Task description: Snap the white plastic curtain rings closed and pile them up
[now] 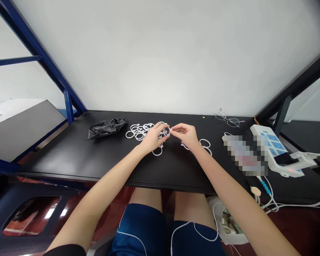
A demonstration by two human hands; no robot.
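Note:
My left hand (154,137) is closed in a pinch on a thin white ring (164,133) above the black table. Facing it, my right hand (186,135) pinches thumb and fingertips together at the right side of the same ring, on a small white part. A loose pile of several white rings (139,132) with small knobs lies just left of and behind my left hand. One ring (157,152) rests nearer to me, below that hand. Beside my right wrist lie more white rings (205,143), partly hidden by the wrist.
A crumpled black plastic bag (106,128) lies at the left on the black table (96,156). To the right are glasses (227,118), a blurred-out phone-like object (244,155), and a white power strip (274,147) with cables. Blue frame bars (53,71) rise at the left.

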